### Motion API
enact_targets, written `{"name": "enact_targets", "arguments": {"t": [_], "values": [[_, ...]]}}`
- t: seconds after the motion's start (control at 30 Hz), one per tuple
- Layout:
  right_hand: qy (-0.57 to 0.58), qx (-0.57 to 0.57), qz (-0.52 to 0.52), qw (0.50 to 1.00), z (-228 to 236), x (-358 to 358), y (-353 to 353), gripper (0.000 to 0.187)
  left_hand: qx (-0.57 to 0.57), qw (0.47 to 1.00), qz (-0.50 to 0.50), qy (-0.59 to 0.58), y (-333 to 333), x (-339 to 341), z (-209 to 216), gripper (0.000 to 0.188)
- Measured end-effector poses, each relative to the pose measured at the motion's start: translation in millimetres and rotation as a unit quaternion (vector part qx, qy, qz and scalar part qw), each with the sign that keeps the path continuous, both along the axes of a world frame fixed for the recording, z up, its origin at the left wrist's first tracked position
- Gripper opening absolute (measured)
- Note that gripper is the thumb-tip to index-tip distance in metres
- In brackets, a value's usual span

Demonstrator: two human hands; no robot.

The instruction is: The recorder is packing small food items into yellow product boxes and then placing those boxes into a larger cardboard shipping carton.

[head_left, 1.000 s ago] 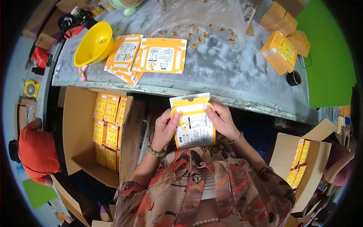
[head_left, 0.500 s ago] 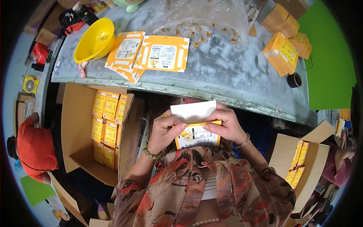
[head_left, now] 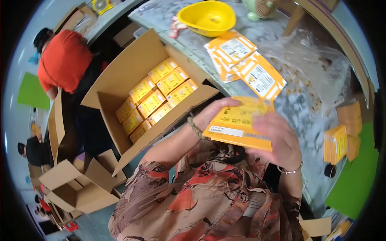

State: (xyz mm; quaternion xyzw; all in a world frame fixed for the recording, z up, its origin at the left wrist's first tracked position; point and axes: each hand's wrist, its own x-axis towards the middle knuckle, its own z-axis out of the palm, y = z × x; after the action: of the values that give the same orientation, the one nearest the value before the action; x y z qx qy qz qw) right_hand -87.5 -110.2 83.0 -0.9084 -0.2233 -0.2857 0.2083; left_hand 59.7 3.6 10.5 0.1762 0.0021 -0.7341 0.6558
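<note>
Between my two hands, just past the table's near edge, is a small orange and yellow carton (head_left: pixel 231 119) with a white label strip along one side. My left hand (head_left: pixel 215 111) grips its left end, the thumb lying along the upper face. At the other end my right hand (head_left: pixel 281 138) wraps round it, its fingers smeared by motion. A large brown cardboard box (head_left: pixel 108 116) stands to the left with its flaps up. Inside it sit rows of matching yellow cartons (head_left: pixel 152 102). Unfolded carton blanks (head_left: pixel 261 80) lie on the table beyond my hands.
The table (head_left: pixel 295 104) also carries a yellow basin (head_left: pixel 207 30), a small fan (head_left: pixel 261 8), a clear plastic bag (head_left: pixel 321 72) and stacked orange cartons (head_left: pixel 335 142). An open brown box (head_left: pixel 94 197) is at lower left. A person in red (head_left: pixel 66 60) works at far left.
My view has turned left, bringing the large box nearer the middle. The carton in my hands, earlier with a white flap raised, now looks closed and turned to another face.
</note>
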Motion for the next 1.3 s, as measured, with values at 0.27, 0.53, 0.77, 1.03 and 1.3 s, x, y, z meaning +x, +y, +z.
{"name": "enact_targets", "arguments": {"t": [0.27, 0.53, 0.77, 1.03, 1.3], "values": [[0.151, 0.174, -0.240, 0.943, -46.4, 26.6, -22.4, 0.051, 0.181, 0.853, 0.444, -0.206, 162.6, 172.8, -98.0, 0.037], [0.213, 0.430, -0.370, 0.796, -116.9, -26.9, -40.5, 0.032, 0.437, 0.724, 0.533, -0.015, 265.8, 226.0, -270.3, 0.028], [0.201, 0.445, -0.449, 0.749, -129.9, -63.1, -35.1, 0.029, 0.518, 0.659, 0.545, 0.027, 223.4, 222.3, -310.6, 0.036], [0.172, 0.449, -0.515, 0.710, -131.0, -13.5, -72.2, 0.018, 0.763, 0.551, 0.233, -0.245, 338.6, 269.0, -359.2, 0.030], [0.085, 0.357, -0.456, 0.811, -152.4, 32.3, -155.2, 0.016, 0.043, 0.463, 0.419, -0.780, -6.7, 182.0, -113.6, 0.024]]}}
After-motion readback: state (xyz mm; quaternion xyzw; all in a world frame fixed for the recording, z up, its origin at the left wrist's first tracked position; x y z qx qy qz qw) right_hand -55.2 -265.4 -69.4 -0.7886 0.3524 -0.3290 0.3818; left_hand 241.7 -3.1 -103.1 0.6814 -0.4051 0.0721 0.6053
